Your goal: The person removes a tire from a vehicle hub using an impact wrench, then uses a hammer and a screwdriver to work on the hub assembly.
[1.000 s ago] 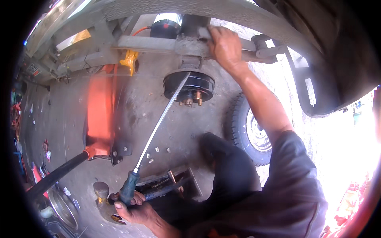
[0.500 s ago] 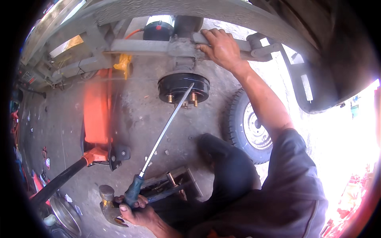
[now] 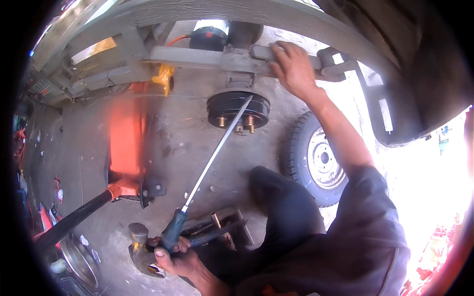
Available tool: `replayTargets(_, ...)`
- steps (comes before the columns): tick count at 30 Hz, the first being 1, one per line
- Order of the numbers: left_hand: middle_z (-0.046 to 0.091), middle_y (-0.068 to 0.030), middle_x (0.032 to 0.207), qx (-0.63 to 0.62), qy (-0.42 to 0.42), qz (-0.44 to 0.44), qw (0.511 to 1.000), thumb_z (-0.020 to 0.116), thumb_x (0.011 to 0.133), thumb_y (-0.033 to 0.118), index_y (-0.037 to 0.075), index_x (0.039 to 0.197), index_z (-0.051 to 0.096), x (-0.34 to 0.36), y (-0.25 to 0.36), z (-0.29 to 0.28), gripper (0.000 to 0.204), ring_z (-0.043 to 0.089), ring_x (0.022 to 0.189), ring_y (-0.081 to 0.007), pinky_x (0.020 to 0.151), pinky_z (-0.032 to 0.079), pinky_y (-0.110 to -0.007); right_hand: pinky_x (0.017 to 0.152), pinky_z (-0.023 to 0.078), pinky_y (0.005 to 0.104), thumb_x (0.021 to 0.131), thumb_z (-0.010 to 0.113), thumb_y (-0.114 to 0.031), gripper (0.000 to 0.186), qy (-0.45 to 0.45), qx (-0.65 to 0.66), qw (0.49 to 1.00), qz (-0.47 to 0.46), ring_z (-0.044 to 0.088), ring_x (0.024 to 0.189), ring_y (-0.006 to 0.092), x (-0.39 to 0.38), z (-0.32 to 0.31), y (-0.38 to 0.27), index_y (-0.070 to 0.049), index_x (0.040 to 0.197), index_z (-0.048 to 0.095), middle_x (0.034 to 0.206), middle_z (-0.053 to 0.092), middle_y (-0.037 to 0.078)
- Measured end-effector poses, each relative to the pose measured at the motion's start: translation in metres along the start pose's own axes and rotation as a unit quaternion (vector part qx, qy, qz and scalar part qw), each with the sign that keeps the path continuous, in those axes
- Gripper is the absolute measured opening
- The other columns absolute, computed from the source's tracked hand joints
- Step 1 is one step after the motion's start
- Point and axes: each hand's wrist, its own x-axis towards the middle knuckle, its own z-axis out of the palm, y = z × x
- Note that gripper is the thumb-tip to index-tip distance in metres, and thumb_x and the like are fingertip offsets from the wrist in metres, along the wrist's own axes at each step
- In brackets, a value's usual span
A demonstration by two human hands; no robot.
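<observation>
My left hand [image 3: 180, 260] is closed around the dark green handle of a long screwdriver [image 3: 174, 231], low in the view. A claw hammer [image 3: 139, 249] is held in the same grip, its head sticking out to the left. The screwdriver's shaft slants up and right, its tip overlapping the black brake drum [image 3: 224, 104]; contact cannot be made out. Brass-coloured studs [image 3: 251, 124] stick out of the drum. My right hand [image 3: 296, 71] lies on the grey leaf spring [image 3: 264, 52] right of the axle, fingers stretched over it.
An orange floor jack [image 3: 127, 148] with a black handle stands left of the drum. A tyre on a white rim [image 3: 320, 157] lies to the right. Beside my leg sits a metal tray [image 3: 242, 227] with tools. Grey frame beams [image 3: 197, 11] cross overhead; a yellow part [image 3: 165, 79] stands beneath.
The whole scene has shifted slightly right in the view. My right hand has slid a little to the right along the leaf spring. My left hand keeps hold of the screwdriver and hammer.
</observation>
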Motion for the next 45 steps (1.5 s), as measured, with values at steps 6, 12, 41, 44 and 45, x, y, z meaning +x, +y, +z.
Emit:
replayTargets(6, 0.037, 0.0013, 0.061, -0.014, -0.011, 0.009, 1.0, 0.064, 0.083, 0.033, 0.009, 0.099, 0.053, 0.007, 0.002, 0.019, 0.031, 0.039, 0.052, -0.0094, 0.045, 0.031, -0.024, 0.084, 0.043, 0.0431, 0.081, 0.062, -0.024, 0.045, -0.16, -0.025, 0.985, 0.06, 0.054, 0.1, 0.0298, 0.01, -0.013, 0.01, -0.007, 0.121, 0.05, 0.106, 0.057, 0.012)
replayTargets(12, 0.046, -0.0017, 0.067, 0.047, 0.01, 0.066, 0.997, 0.065, 0.078, 0.031, 0.005, 0.099, 0.053, 0.026, 0.001, 0.071, 0.036, 0.043, 0.056, -0.0107, 0.05, 0.036, -0.024, 0.069, 0.047, 0.0454, 0.085, 0.058, -0.026, 0.035, 0.072, -0.03, 0.995, 0.068, 0.059, 0.081, 0.0366, 0.031, -0.003, 0.011, -0.009, 0.115, 0.057, 0.092, 0.061, 0.017)
replayTargets(41, 0.057, -0.0089, 0.072, 0.078, -0.118, -0.12, 0.983, 0.069, 0.07, 0.005, -0.005, 0.103, 0.055, 0.03, -0.012, 0.107, 0.037, 0.046, 0.046, -0.0097, 0.04, 0.037, -0.023, 0.075, 0.047, 0.0485, 0.089, 0.051, -0.029, 0.041, -0.069, -0.017, 0.993, 0.097, 0.058, 0.092, 0.0399, 0.037, -0.013, -0.001, -0.007, 0.124, 0.049, 0.11, 0.058, 0.018)
replayTargets(44, 0.057, -0.0079, 0.071, 0.121, -0.116, -0.099, 0.981, 0.07, 0.069, 0.005, -0.006, 0.103, 0.055, 0.024, -0.011, 0.108, 0.038, 0.047, 0.047, -0.0094, 0.042, 0.038, -0.023, 0.075, 0.047, 0.0485, 0.089, 0.052, -0.027, 0.041, -0.064, -0.016, 0.992, 0.108, 0.058, 0.093, 0.039, 0.032, -0.007, 0.006, -0.006, 0.123, 0.049, 0.109, 0.058, 0.018)
replayTargets(45, 0.057, -0.0079, 0.071, 0.12, -0.117, -0.099, 0.981, 0.07, 0.069, 0.005, -0.006, 0.103, 0.055, 0.022, -0.01, 0.107, 0.038, 0.047, 0.047, -0.0094, 0.042, 0.038, -0.023, 0.076, 0.047, 0.0485, 0.089, 0.052, -0.027, 0.04, -0.063, -0.019, 0.993, 0.099, 0.058, 0.093, 0.0386, 0.031, -0.007, 0.008, -0.006, 0.123, 0.049, 0.108, 0.058, 0.018)
